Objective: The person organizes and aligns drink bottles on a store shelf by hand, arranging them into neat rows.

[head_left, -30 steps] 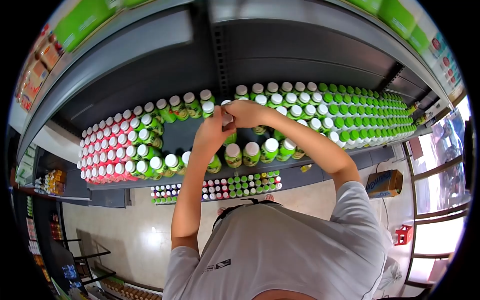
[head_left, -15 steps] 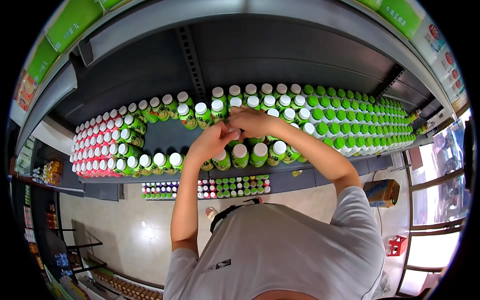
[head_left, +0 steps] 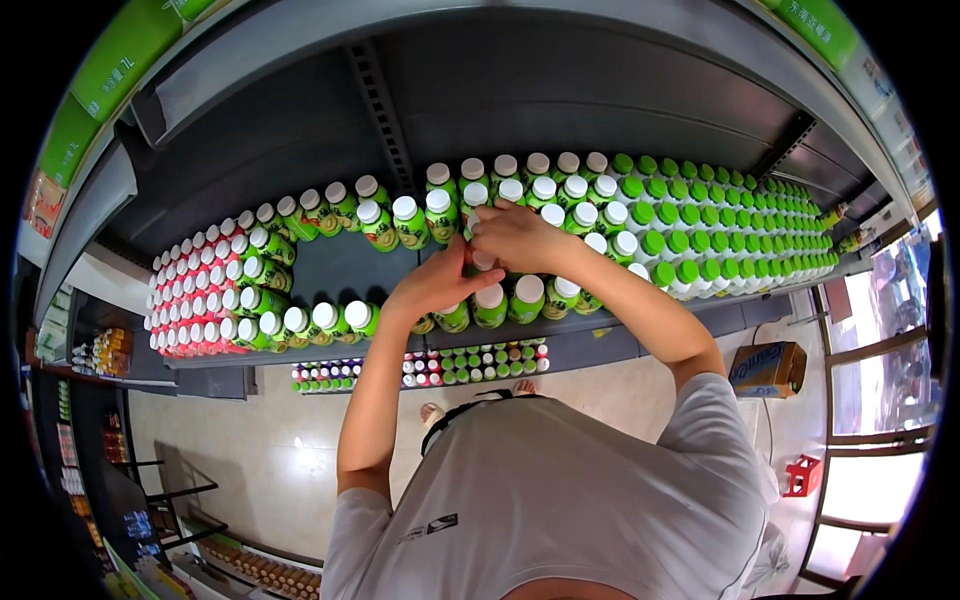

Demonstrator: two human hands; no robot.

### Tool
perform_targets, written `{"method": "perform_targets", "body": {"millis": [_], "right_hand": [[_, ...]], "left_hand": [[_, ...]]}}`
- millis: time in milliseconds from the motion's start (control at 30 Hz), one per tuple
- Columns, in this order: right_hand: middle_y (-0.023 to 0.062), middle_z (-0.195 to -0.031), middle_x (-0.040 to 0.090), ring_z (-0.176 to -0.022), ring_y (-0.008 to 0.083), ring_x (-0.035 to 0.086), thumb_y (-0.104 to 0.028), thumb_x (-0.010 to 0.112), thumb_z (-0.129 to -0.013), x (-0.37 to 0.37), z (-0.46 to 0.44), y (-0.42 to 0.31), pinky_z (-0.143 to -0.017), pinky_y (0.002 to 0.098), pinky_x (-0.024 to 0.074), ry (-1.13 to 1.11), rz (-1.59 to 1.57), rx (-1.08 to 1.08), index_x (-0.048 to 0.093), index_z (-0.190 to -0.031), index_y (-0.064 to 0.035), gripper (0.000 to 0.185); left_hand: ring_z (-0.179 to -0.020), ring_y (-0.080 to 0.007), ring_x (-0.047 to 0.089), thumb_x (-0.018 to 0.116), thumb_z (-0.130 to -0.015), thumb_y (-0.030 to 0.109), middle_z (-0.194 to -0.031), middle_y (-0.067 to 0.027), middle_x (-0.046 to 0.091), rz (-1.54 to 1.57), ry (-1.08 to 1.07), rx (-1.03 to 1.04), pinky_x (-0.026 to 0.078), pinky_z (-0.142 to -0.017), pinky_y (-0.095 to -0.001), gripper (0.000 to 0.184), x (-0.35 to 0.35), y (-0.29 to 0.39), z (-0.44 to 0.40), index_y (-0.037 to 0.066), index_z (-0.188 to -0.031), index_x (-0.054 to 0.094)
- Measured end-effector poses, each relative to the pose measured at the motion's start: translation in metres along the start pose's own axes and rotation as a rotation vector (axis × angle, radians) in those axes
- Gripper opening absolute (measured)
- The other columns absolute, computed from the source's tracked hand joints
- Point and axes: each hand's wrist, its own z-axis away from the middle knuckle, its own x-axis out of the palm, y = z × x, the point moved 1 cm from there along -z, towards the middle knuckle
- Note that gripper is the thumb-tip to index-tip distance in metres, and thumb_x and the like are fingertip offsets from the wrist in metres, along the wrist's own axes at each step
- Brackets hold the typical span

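Observation:
My left hand (head_left: 432, 284) reaches into the row of green bottles from the front. Its thumb and fingers are around a white-capped bottle (head_left: 482, 260), whose lower part is hidden. Just behind and to the right, my right hand (head_left: 518, 240) is bent over the bottles, with its fingers curled down close to that cap and beside another white-capped bottle (head_left: 475, 195). What its fingertips grip is hidden. Green bottles with white caps (head_left: 527, 300) stand upright in front of the hands, and more (head_left: 404, 222) stand to the left.
Bare dark shelf (head_left: 345, 270) shows left of my hands. Pink bottles (head_left: 190, 300) stand at the far left, green-capped bottles (head_left: 700, 220) at the right. Above runs the upper shelf edge (head_left: 520, 18). Below is a lower shelf of small bottles (head_left: 470, 364); a cardboard box (head_left: 768, 369) stands at right.
My hands have drawn slightly apart; the left thumb now stretches to the right and a white cap shows between the hands. The view has shifted slightly.

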Motion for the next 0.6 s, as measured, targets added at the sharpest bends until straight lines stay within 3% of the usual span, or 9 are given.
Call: {"method": "perform_targets", "body": {"millis": [67, 167, 267, 333, 367, 467, 533, 600], "right_hand": [[-0.0024, -0.094, 0.066, -0.114, 0.0208, 0.056, -0.011, 0.08, -0.071, 0.0, 0.0, -0.002, -0.098, 0.0394, 0.0462, -0.006, -0.004, 0.031, 0.072, -0.088, -0.0139, 0.019], [-0.0012, -0.098, 0.065, -0.117, 0.0218, 0.056, -0.011, 0.08, -0.071, 0.007, 0.003, -0.002, -0.104, 0.0416, 0.0457, 0.07, -0.026, 0.047, 0.071, -0.097, -0.0136, 0.027], [-0.0004, -0.104, 0.066, -0.118, 0.0223, 0.056, -0.011, 0.081, -0.074, 0.0, 0.007, -0.003, -0.106, 0.0431, 0.0456, -0.002, -0.144, 0.076, 0.071, -0.11, -0.0133, 0.038], [-0.0004, -0.108, 0.067, -0.118, 0.0222, 0.056, -0.013, 0.082, -0.076, -0.005, 0.007, 0.002, -0.105, 0.0424, 0.0457, 0.02, -0.179, 0.086, 0.071, -0.115, -0.0131, 0.041], [-0.0004, -0.11, 0.068, -0.118, 0.0222, 0.056, -0.014, 0.082, -0.077, -0.009, 0.005, 0.003, -0.105, 0.0421, 0.0457, 0.026, -0.199, 0.086, 0.07, -0.118, -0.0129, 0.043], [0.0027, -0.11, 0.071, -0.113, 0.0245, 0.059, -0.021, 0.08, -0.086, -0.037, -0.02, 0.0, -0.101, 0.0393, 0.0482, 0.002, -0.455, 0.053, 0.07, -0.123, -0.0109, 0.04], [0.0054, -0.11, 0.072, -0.111, 0.024, 0.062, -0.023, 0.076, -0.093, -0.039, -0.054, -0.009, -0.096, 0.0388, 0.051, -0.058, -0.558, 0.002, 0.068, -0.126, -0.0097, 0.036], [0.008, -0.11, 0.072, -0.102, 0.0224, 0.066, -0.024, 0.074, -0.096, -0.032, -0.092, -0.026, -0.092, 0.0375, 0.0529, -0.041, -0.731, -0.117, 0.067, -0.128, -0.0082, 0.037]], "left_hand": [[-0.097, -0.0208, 0.07, 0.078, -0.094, 0.045, -0.106, -0.015, 0.072, 0.055, -0.013, 0.058, 0.054, -0.086, -0.0338, 0.065, 0.001, -0.009, -0.007, -0.007, -0.12, 0.049], [-0.104, -0.0336, 0.072, 0.078, -0.085, 0.061, -0.118, -0.0205, 0.072, 0.047, -0.025, 0.057, 0.054, -0.09, -0.0413, 0.086, 0.0, -0.016, -0.007, -0.007, -0.129, 0.049], [-0.106, -0.0341, 0.072, 0.078, -0.087, 0.057, -0.117, -0.0204, 0.072, -0.108, -0.147, 0.057, 0.054, -0.091, -0.0405, 0.08, -0.016, -0.008, 0.008, -0.002, -0.134, 0.051], [-0.115, -0.0312, 0.069, 0.079, -0.091, 0.041, -0.126, -0.0185, 0.07, -0.105, -0.083, 0.028, 0.053, -0.096, -0.0393, 0.065, -0.034, 0.011, 0.026, 0.0, -0.135, 0.055], [-0.119, -0.0298, 0.067, 0.079, -0.093, 0.034, -0.13, -0.0175, 0.069, -0.099, -0.047, 0.01, 0.052, -0.098, -0.0387, 0.058, -0.04, 0.015, 0.033, 0.001, -0.136, 0.057], [-0.121, -0.0321, 0.068, 0.077, -0.095, 0.031, -0.128, -0.0185, 0.07, -0.017, 0.132, 0.067, 0.053, -0.099, -0.0397, 0.051, -0.061, -0.004, 0.055, 0.001, -0.134, 0.062], [-0.109, -0.0362, 0.071, 0.077, -0.094, 0.026, -0.118, -0.0208, 0.073, -0.058, 0.35, 0.071, 0.055, -0.092, -0.0423, 0.041, -0.079, -0.024, 0.075, -0.001, -0.124, 0.066], [-0.108, -0.0401, 0.069, 0.076, -0.094, 0.024, -0.118, -0.0217, 0.072, -0.329, 0.623, -0.032, 0.055, -0.091, -0.0436, 0.038, -0.102, -0.046, 0.099, 0.0, -0.122, 0.067]]}}
